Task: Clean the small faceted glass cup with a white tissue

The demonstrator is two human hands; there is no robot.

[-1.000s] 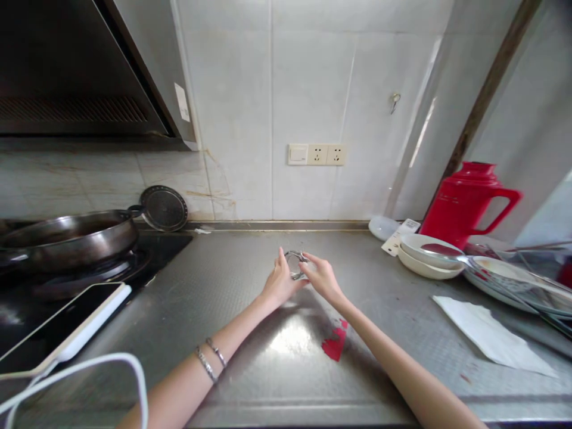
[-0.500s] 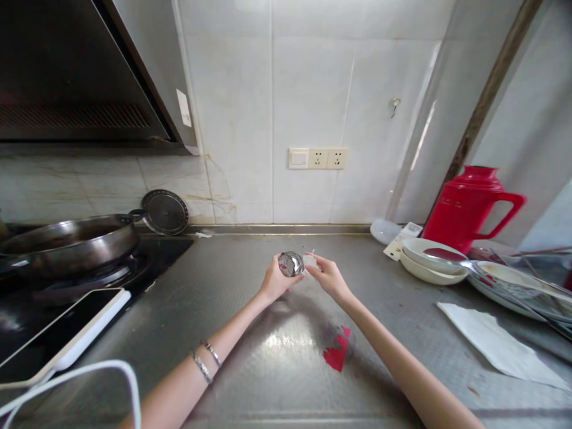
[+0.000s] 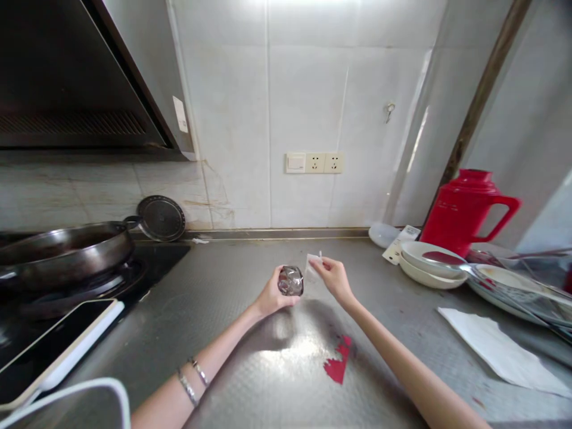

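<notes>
My left hand (image 3: 271, 294) is closed round a small, shiny, smoky-clear glass (image 3: 290, 281). Its fingers and thumb wrap the near and left sides, and the glass is held above the counter. Between its thumb and fingers, my right hand (image 3: 336, 281) pinches a thin whitish piece (image 3: 313, 268) that looks like paper or film. This piece hangs just right of the glass, with a narrow gap between them. Below the hands, a torn red scrap (image 3: 336, 364) lies on the metal counter (image 3: 232, 268).
A metal pan (image 3: 67, 256) stands on the stove at left, behind a phone (image 3: 53, 345) with a white cable (image 3: 107, 384). At right are a red thermos (image 3: 458, 211), stacked bowls (image 3: 429, 277), plates (image 3: 513, 295) and a white paper sheet (image 3: 500, 348).
My right hand has moved slightly away to the right with the whitish piece, opening a gap from the glass. My left hand still holds the glass, now turned a little. The view has shifted slightly.
</notes>
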